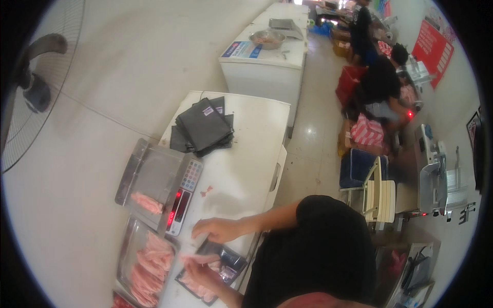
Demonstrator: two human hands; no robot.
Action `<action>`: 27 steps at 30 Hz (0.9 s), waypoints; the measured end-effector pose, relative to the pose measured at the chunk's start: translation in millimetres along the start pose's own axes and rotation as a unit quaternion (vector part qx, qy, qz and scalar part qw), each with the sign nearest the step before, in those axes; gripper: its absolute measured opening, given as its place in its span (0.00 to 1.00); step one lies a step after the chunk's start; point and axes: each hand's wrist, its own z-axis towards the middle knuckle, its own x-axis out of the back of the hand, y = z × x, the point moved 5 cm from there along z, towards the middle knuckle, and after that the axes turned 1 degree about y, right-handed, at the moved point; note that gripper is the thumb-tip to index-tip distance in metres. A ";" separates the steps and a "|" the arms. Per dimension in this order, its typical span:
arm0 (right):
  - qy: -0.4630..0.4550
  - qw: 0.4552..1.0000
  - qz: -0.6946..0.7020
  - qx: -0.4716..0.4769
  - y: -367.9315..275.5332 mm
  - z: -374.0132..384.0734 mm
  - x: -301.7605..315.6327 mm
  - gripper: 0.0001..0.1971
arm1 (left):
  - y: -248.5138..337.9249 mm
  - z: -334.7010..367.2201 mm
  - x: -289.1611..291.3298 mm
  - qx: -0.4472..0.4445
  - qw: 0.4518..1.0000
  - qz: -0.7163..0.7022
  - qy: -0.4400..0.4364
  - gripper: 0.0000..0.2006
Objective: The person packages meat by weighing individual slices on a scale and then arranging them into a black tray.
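My left hand pinches a pale pink strip of raw meat over a black tray with pink meat pieces in it. The tray lies at the near edge of a white chest-top counter. Just above the tray is my right hand, fingers loosely bent and apart, holding nothing that I can see. Beyond it stands a digital scale with a lit red display and one piece of meat on its metal pan. Beside the scale, a metal tray holds several pink meat strips.
Several black flat packs are stacked past the scale. A metal bowl stands on the farther white chest. A fan is at the left. To the right are a cream folding chair, a red crate and people working.
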 end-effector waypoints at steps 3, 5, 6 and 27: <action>0.025 0.995 -0.026 0.096 -15.8 8.2 11.2 0.23 | -6.9 -1.0 -29.5 0.014 0.997 0.030 -0.069 0.17; 0.034 0.993 -0.038 0.107 -11.8 6.3 15.3 0.18 | -15.0 -5.8 -50.4 0.013 0.994 0.058 -0.096 0.16; 0.037 0.994 -0.049 0.095 -5.8 3.6 17.2 0.16 | -16.2 -9.7 -61.9 0.004 0.993 0.062 -0.102 0.15; 0.003 0.992 0.066 -0.105 -14.2 -2.6 27.3 0.16 | 4.3 -48.1 -75.1 -0.038 0.987 0.136 -0.077 0.15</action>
